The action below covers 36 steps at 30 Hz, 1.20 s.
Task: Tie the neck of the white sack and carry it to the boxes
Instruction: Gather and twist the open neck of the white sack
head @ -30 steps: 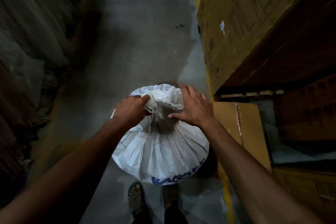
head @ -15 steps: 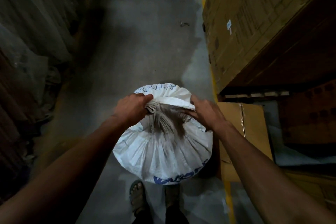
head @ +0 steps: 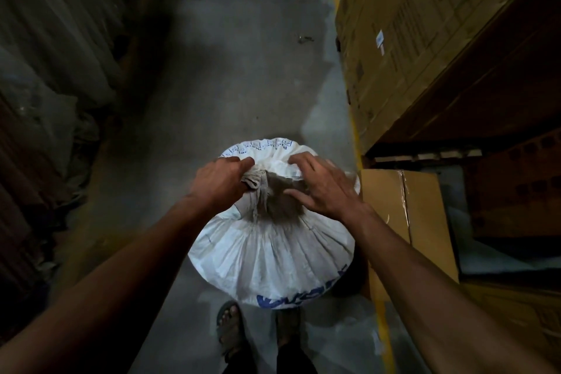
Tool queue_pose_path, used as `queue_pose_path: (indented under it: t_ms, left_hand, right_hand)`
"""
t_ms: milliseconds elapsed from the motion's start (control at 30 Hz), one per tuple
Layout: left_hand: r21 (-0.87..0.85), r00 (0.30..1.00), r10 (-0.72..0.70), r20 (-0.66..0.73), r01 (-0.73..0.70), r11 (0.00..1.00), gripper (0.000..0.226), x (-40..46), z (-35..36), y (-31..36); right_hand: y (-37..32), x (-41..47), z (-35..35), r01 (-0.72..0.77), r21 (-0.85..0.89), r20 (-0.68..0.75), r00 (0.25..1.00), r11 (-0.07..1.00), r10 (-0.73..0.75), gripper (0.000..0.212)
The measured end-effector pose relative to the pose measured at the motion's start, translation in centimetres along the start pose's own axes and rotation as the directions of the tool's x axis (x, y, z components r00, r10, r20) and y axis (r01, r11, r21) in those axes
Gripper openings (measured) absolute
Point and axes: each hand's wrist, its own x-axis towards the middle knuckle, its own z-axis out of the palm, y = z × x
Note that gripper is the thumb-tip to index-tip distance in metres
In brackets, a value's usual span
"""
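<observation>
A full white woven sack (head: 273, 258) with blue lettering stands upright on the concrete floor in front of my feet. Its gathered neck (head: 258, 180) is bunched into a greyish twist at the top. My left hand (head: 220, 180) grips that twisted neck from the left. My right hand (head: 321, 188) hovers over the right side of the neck with fingers spread, the fingertips touching the folded cloth. Cardboard boxes (head: 425, 48) are stacked along the right side of the aisle.
A low brown carton (head: 403, 221) sits right of the sack, touching it. A yellow floor line (head: 353, 136) runs along the box stack. Dark wrapped goods (head: 51, 76) line the left. The concrete aisle (head: 230, 69) stretches ahead. My sandalled feet (head: 230, 331) stand just behind the sack.
My right hand let go of the sack's fold and lifted, its fingers now spread. My left hand kept its grip on the neck. The view shifted slightly.
</observation>
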Motion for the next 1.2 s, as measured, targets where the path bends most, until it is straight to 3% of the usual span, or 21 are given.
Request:
queue_pose_path:
  t_ms: [133,300,400,633,767,867,1000,1100,1200]
  left_hand:
    - [0.003,1.000,-0.005,-0.011,0.006,1.000,0.037,-0.2,0.0,-0.3]
    - [0.015,0.999,-0.008,-0.032,0.008,1.000,0.036,-0.4,0.3,-0.5]
    - [0.006,0.999,-0.006,-0.037,0.007,1.000,0.037,-0.3,0.4,-0.3]
    - [0.027,0.997,0.039,-0.061,-0.037,0.999,0.039,-0.5,0.1,-0.5]
    - [0.082,0.990,0.099,-0.102,-0.091,0.992,0.036,-0.8,0.2,-0.5]
    - [0.109,0.978,0.165,-0.127,-0.152,0.982,0.033,-1.0,0.3,-0.3]
    - [0.161,0.943,0.310,-0.120,-0.289,0.943,0.029,-1.0,0.9,0.5]
    - [0.143,0.926,0.353,-0.132,-0.335,0.931,0.031,-1.1,1.5,1.5]
    - [0.149,0.922,0.365,-0.128,-0.346,0.926,0.034,-1.4,2.0,3.1]
  right_hand:
    - [-0.4,0.2,1.1,0.064,-0.018,0.037,0.997,0.998,-0.063,0.028]
    - [1.3,-0.5,1.5,0.030,-0.162,-0.040,0.998,0.986,-0.037,0.019]
    - [1.5,-1.0,1.2,0.012,-0.082,-0.033,0.999,0.997,-0.015,0.009]
    - [1.3,-1.6,0.3,-0.210,0.182,0.029,0.978,0.961,0.208,0.032]
    - [1.5,-1.5,1.1,-0.252,0.140,0.008,0.967,0.958,0.253,0.015]
    - [1.1,-0.4,1.5,-0.363,0.214,-0.037,0.925,0.907,0.379,0.027]
    - [1.2,2.1,2.0,-0.523,0.167,-0.063,0.840,0.836,0.539,0.041]
    - [1.1,3.6,1.8,-0.569,0.103,-0.047,0.817,0.816,0.575,0.056]
    - [0.6,4.6,1.7,-0.532,0.105,-0.015,0.844,0.840,0.536,0.055]
